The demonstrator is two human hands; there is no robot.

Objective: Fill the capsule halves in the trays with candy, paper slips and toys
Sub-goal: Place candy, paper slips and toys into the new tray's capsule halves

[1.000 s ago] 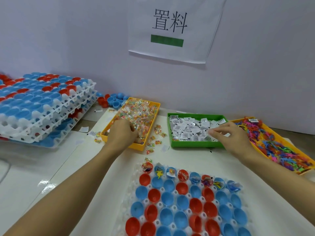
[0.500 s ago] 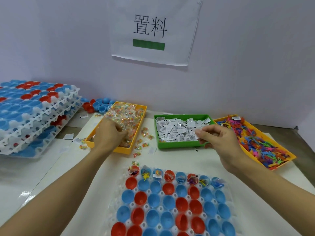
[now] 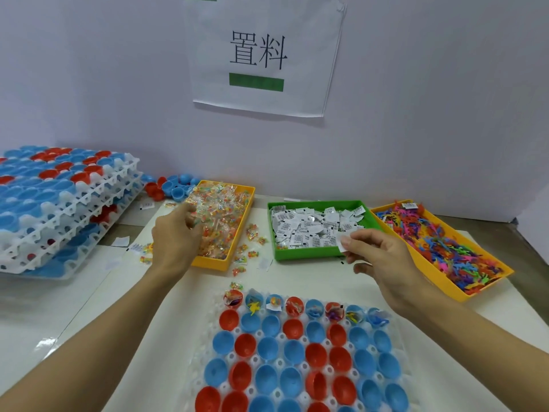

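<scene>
A clear tray (image 3: 205, 361) of red and blue capsule halves lies in front of me; its far row holds candy, slips and toys, the other rows are bare. My left hand (image 3: 175, 233) reaches into the yellow candy bin (image 3: 234, 242), its fingers curled among the wrapped candies (image 3: 222, 215). My right hand (image 3: 377, 257) pinches a white paper slip (image 3: 341, 242) at the near right corner of the green slip bin (image 3: 303, 252). A yellow bin (image 3: 427, 275) of coloured toys (image 3: 445, 245) stands at the right.
A stack of white trays (image 3: 59, 209) loaded with capsule halves sits at the left. Loose red and blue halves (image 3: 170, 187) lie by the wall. Stray candies (image 3: 246, 254) and slips dot the white mat. A paper sign (image 3: 261, 55) hangs on the wall behind.
My right hand has lifted out of the green bin towards me with a slip pinched in it. My left hand has stayed in the candy bin. The camera has tilted up.
</scene>
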